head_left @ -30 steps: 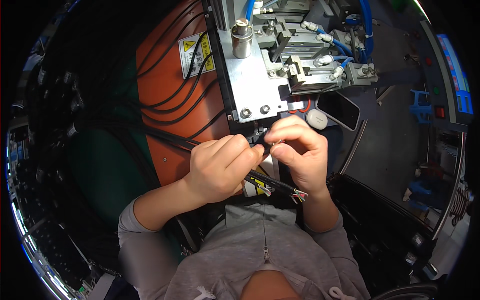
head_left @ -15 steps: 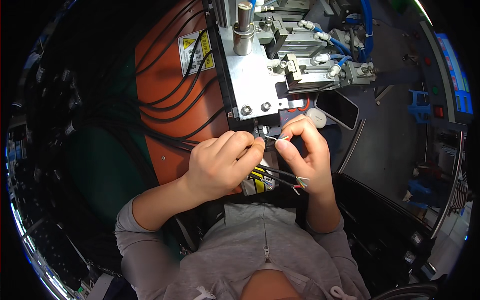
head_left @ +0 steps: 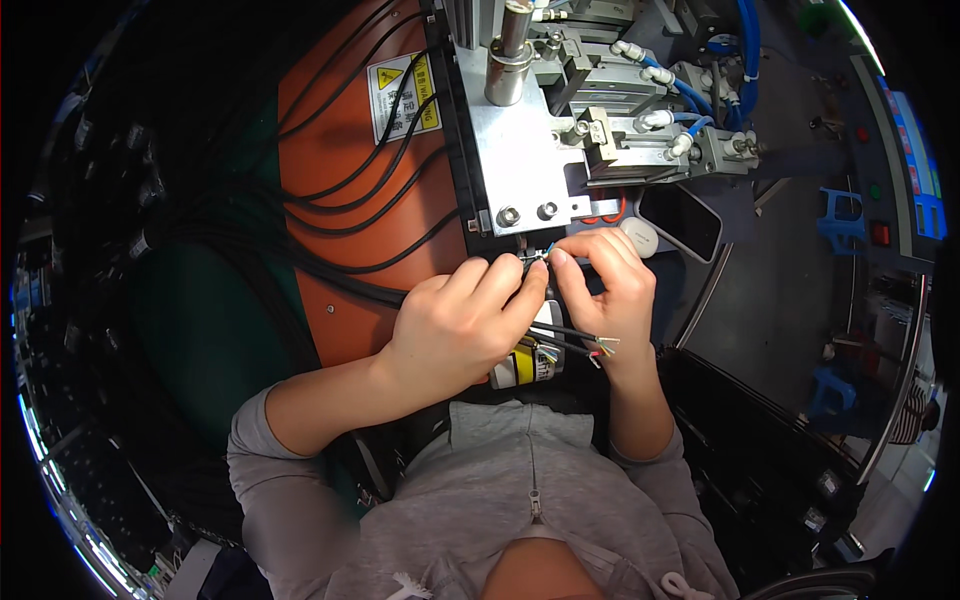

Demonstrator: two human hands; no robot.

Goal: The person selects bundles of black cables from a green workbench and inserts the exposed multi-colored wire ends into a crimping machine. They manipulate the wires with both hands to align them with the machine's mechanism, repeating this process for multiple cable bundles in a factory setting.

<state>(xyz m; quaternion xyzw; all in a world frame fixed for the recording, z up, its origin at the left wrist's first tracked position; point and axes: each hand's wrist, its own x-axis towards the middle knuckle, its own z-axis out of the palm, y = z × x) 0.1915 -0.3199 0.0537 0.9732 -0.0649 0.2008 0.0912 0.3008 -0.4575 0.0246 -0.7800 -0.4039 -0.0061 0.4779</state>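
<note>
**Both hands pinch a thin cable at the machine's front edge**

Nearest, two more cable ends (head_left: 598, 348) with bared coloured wires jut rightward below the right hand (head_left: 610, 290). A white roll (head_left: 528, 362) with a yellow-and-black label sits under the hands. The left hand (head_left: 460, 325) and the right are curled, fingertips pinched together on a thin black cable (head_left: 533, 257); its long axis runs left-right, tip toward the right hand, just beneath the plate (head_left: 520, 170). Farther, on the orange panel (head_left: 330, 150), a white rectangular sign (head_left: 400, 95) with a yellow triangle sits near the plate's left edge.
</note>
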